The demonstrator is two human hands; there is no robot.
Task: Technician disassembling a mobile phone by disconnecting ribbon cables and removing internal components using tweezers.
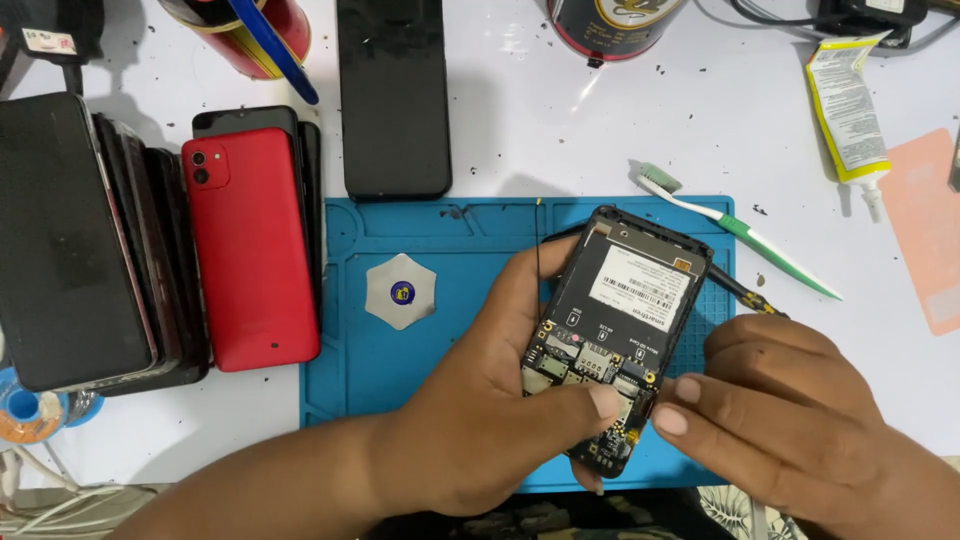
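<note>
We see our left hand (480,400) closed around a black opened phone with bare circuit board (620,335), over a blue rubber mat (420,370) on the white table (560,120). Our right hand (790,410), fingers curled, touches its lower edge. At nine o'clock lies a red phone (250,250).

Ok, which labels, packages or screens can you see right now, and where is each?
White label: rectangular, on the opened phone held in the left hand.
Glue tube: white and yellow, upper right of the table.
Dark phone: black, unlit glass face, top centre.
Round sticker: blue and yellow, on a silver disc on the blue mat.
Can: red and black, top edge.
</note>
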